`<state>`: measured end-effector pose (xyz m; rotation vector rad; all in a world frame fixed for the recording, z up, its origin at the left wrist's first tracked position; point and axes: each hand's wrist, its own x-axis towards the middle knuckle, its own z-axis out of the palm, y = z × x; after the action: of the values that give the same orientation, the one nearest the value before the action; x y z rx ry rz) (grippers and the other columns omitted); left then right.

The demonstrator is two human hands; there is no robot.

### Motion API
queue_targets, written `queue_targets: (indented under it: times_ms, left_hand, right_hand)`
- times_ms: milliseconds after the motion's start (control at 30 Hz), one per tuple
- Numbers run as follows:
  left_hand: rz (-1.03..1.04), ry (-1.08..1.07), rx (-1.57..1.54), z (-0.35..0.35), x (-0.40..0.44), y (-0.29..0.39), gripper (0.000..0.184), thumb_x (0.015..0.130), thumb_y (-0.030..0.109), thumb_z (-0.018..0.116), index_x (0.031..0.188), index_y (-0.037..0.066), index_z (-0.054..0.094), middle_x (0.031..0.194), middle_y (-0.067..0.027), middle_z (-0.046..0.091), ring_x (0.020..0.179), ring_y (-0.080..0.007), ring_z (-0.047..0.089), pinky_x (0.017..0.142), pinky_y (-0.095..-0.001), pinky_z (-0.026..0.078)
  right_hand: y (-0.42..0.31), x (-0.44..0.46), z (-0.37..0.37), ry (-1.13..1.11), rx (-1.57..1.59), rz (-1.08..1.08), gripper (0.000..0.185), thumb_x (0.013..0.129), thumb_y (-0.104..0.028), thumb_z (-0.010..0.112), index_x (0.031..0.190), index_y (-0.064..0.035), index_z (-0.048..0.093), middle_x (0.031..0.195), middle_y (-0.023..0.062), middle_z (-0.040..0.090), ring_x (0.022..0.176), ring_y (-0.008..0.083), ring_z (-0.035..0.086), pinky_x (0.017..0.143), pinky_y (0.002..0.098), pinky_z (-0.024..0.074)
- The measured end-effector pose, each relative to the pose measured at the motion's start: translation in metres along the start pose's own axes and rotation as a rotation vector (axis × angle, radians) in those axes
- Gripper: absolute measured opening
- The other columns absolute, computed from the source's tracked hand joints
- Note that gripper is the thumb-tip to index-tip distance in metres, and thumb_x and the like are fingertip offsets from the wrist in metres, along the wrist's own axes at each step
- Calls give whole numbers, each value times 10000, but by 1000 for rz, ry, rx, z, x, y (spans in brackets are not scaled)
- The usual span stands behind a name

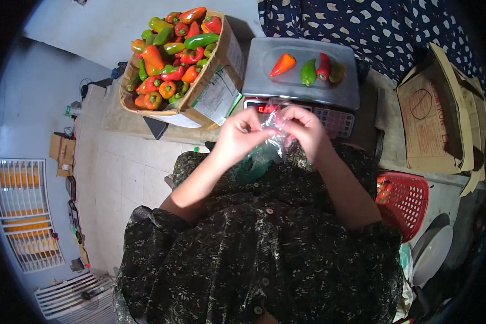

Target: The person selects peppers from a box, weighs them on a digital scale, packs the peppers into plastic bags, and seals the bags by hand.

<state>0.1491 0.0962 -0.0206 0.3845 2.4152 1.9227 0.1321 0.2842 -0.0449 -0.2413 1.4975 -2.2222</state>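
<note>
My left hand [241,136] and my right hand [303,131] are close together in front of the scale, fingers pinched on a clear plastic bag [276,141]. The bag hangs crumpled between them, and what it holds, if anything, is hard to make out. Just beyond my hands, the scale's metal tray [259,55] bears several peppers: an orange one [283,65], a green one [308,72], a red one [323,66] and a darker one [336,73]. The red-lit display [267,109] is partly covered.
A cardboard box [230,48] full of red, green and orange peppers stands left of the scale. At the right are an open cardboard box [429,129], a red basket [410,208] with peppers and a pale round basin [434,254]. Green netting [252,166] lies by my lap.
</note>
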Motion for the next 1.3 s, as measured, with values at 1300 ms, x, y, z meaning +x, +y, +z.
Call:
queue_targets:
  times_ms: [1300]
  left_hand:
    - [-179, -47, 121, -17, 15, -41, 204, 858, 50, 610, 1056, 43, 559, 764, 33, 566, 698, -16, 491, 636, -178, 404]
  right_hand:
    - [0, -11, 22, -86, 665, 110, 136, 931, -116, 479, 1017, -32, 543, 724, -16, 472, 588, 90, 441, 646, 242, 446]
